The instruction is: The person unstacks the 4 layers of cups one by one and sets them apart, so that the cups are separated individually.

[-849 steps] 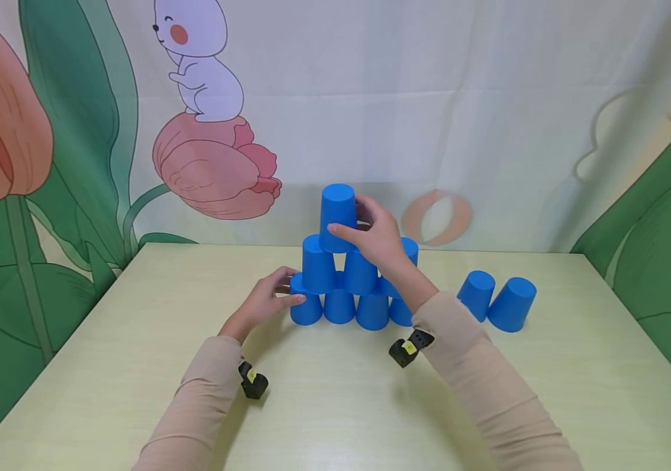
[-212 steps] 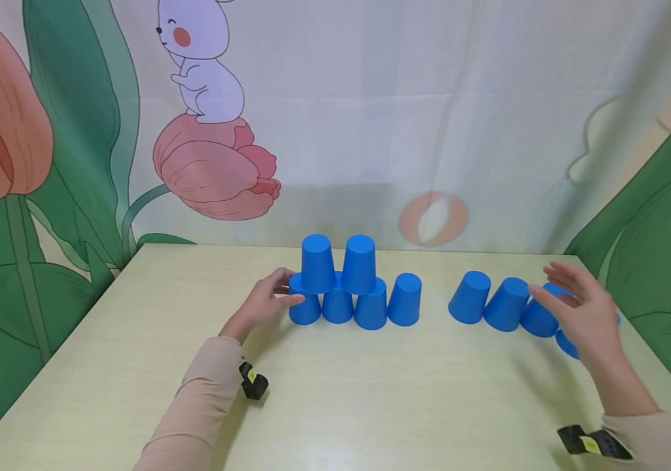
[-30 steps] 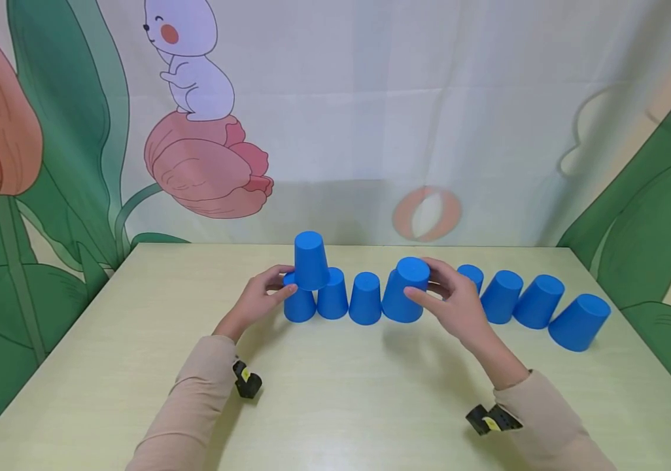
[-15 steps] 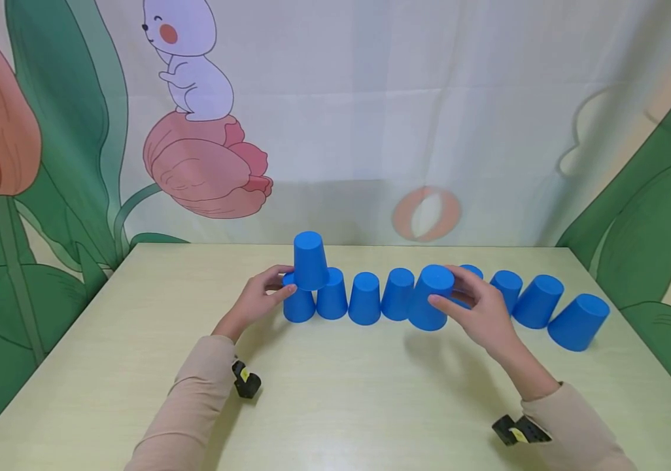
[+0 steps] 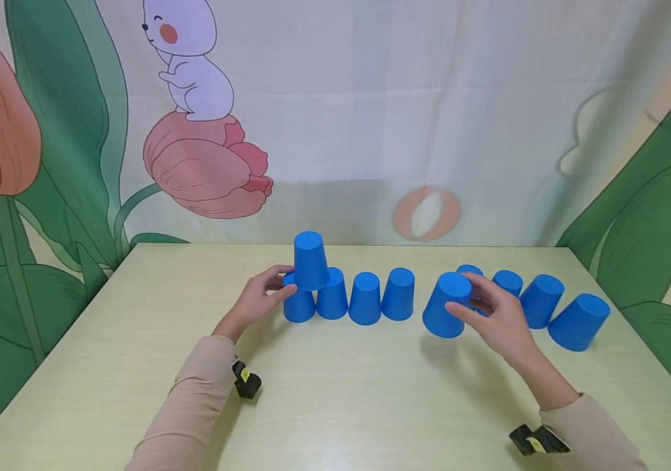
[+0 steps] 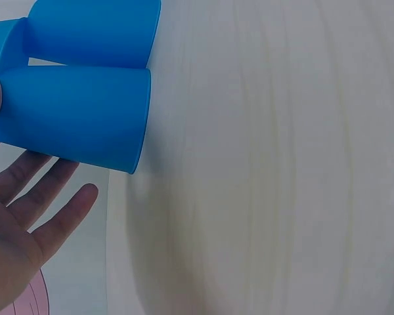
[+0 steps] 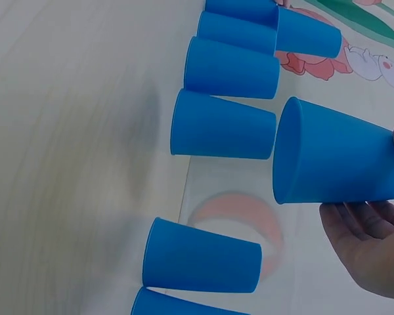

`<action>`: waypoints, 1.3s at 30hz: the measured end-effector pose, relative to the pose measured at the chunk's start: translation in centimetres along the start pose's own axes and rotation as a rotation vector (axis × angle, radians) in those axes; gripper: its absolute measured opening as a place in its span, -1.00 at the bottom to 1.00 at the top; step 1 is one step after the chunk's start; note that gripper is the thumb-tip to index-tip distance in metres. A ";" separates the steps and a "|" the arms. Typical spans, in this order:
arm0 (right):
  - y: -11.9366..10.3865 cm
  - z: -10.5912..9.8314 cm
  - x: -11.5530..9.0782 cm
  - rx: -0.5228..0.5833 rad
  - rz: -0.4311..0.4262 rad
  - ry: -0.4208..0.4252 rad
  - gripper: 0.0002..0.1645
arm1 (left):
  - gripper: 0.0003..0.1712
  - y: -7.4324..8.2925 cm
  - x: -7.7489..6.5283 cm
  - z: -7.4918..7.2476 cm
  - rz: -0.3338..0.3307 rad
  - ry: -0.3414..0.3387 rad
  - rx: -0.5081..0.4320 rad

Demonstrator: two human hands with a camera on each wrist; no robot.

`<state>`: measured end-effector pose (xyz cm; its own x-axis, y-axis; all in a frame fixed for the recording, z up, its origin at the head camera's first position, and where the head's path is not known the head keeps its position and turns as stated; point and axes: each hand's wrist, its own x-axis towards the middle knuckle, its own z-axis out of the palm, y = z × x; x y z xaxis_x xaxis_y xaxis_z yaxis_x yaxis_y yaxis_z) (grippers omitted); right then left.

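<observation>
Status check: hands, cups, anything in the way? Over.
Right hand holds a lifted cup. Left hand grips leftmost bottom cup. One upper cup bridges it and its neighbour. Standing cups partly hidden behind right hand.

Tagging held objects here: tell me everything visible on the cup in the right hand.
The cup in the right hand is plain blue, smooth, likely plastic, with no handle or print visible. It tapers from a wider rim to a narrower flat base. It is upside down, base up, raised off the table. The right hand grips it near the base, between thumb and fingers. In the head view it sits right of the row of four cups, partly hiding cups behind.
</observation>
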<state>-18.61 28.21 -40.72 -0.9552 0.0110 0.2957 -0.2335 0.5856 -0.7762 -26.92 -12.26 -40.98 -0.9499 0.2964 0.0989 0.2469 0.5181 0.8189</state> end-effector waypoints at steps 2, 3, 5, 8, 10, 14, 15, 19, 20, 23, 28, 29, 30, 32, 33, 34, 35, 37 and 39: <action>4.1 0.5 0.8 -0.042 -0.018 0.031 -0.22 | -0.42 0.0 0.0 0.0 -0.002 0.000 0.000; 5.7 0.6 1.1 -0.064 -0.023 0.041 -0.21 | -0.42 0.0 0.0 0.0 -0.004 0.000 -0.001; 5.1 0.2 0.7 -0.058 -0.014 0.028 -0.21 | -0.42 0.1 0.0 0.0 -0.007 0.000 -0.001; 2.4 -0.6 -0.3 -0.063 0.015 0.003 -0.20 | -0.42 0.1 -0.1 0.0 -0.009 0.001 -0.001; -0.2 -1.3 -1.1 -0.030 0.041 -0.004 -0.21 | -0.42 0.2 0.0 0.0 -0.009 0.001 -0.002; -3.9 -2.3 -2.3 -0.023 0.086 -0.022 -0.19 | -0.41 0.1 0.0 0.0 -0.009 -0.001 -0.004; -4.3 -2.5 -2.5 -0.023 0.098 -0.025 -0.20 | -0.41 0.1 0.0 0.0 -0.009 -0.002 -0.005; -4.7 -3.3 -2.9 -0.040 0.115 -0.050 -0.19 | -0.41 0.0 0.0 0.1 -0.005 -0.002 -0.002; -4.6 -3.4 -2.9 -0.045 0.117 -0.049 -0.20 | -0.41 -0.1 0.0 0.1 -0.003 -0.001 -0.001; -4.5 -3.8 -3.0 -0.051 0.115 -0.042 -0.20 | -0.40 -0.1 0.0 0.1 -0.001 0.001 0.000; -4.1 -4.4 -3.2 -0.066 0.126 -0.029 -0.17 | -0.41 -0.2 0.1 0.1 -0.007 0.003 -0.004; -3.8 -4.6 -3.2 -0.067 0.129 -0.027 -0.17 | -0.41 -0.2 0.0 0.1 -0.010 0.005 -0.005; -3.4 -4.7 -3.2 -0.070 0.135 -0.026 -0.17 | -0.41 -0.2 0.0 0.1 -0.009 0.005 -0.005; -1.9 -4.8 -3.1 -0.095 0.151 0.004 -0.17 | -0.41 -0.2 0.0 0.1 -0.009 0.004 -0.004; -1.0 -4.9 -3.0 -0.096 0.160 0.002 -0.16 | -0.42 -0.1 0.0 0.1 -0.009 0.005 -0.005; 0.0 -5.0 -2.8 -0.096 0.167 -0.001 -0.15 | -0.42 -0.1 0.0 0.1 -0.010 0.005 -0.007; 1.1 -5.2 -2.7 -0.095 0.174 -0.003 -0.14 | -0.42 -0.1 0.0 0.1 -0.010 0.006 -0.008; 4.0 -5.3 -2.4 -0.136 0.182 0.019 -0.13 | -0.41 0.0 -0.1 0.1 -0.006 0.003 -0.008; 6.5 -5.7 -2.1 -0.135 0.177 0.006 -0.12 | -0.41 0.0 -0.1 0.1 -0.005 0.002 -0.009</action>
<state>-17.11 36.63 -43.16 -0.9781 0.1274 0.1648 -0.0357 0.6771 -0.7351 -26.82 -12.22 -41.01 -0.9517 0.2917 0.0959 0.2400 0.5120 0.8247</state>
